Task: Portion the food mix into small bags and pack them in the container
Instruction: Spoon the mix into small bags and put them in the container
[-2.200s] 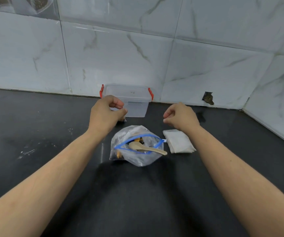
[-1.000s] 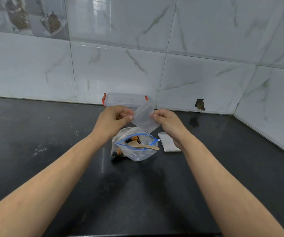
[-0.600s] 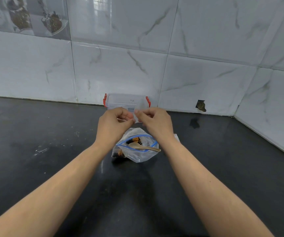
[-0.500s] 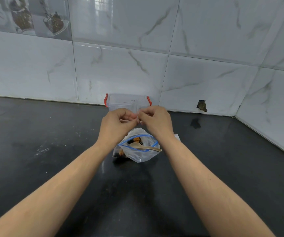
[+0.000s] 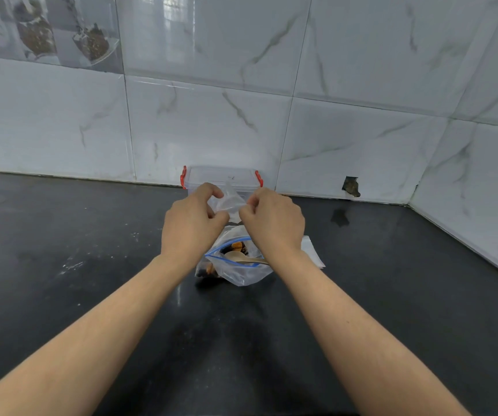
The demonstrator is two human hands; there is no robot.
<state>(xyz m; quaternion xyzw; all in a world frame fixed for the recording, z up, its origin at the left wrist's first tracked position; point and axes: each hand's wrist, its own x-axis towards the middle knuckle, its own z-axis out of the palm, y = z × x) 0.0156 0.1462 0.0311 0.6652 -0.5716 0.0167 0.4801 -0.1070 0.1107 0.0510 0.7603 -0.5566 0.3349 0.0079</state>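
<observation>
A black countertop [image 5: 61, 265] ran back to a wall of white marble-look tiles [image 5: 61, 121], with a chipped hole [image 5: 350, 186] in the wall low down on the right. Over the middle of the counter the left hand [image 5: 192, 225] had its fingers curled, pinching one edge of a small clear bag [image 5: 228, 203] held up in the air. The right hand [image 5: 273, 220] pinched the opposite edge, so the bag was stretched between the two hands (whether its mouth was open or closed could not be told). Behind the hands, against the wall, stood a clear plastic container [image 5: 221, 178] with red latches and its lid on. Below the hands a large zip bag [image 5: 235, 262] with a blue seal lay on the counter, open, showing the food mix [image 5: 237, 246] and a wooden spoon [image 5: 243, 259] resting in its mouth. Just right of it, partly hidden by the right wrist, lay a flat stack of small bags [image 5: 312, 253].
</observation>
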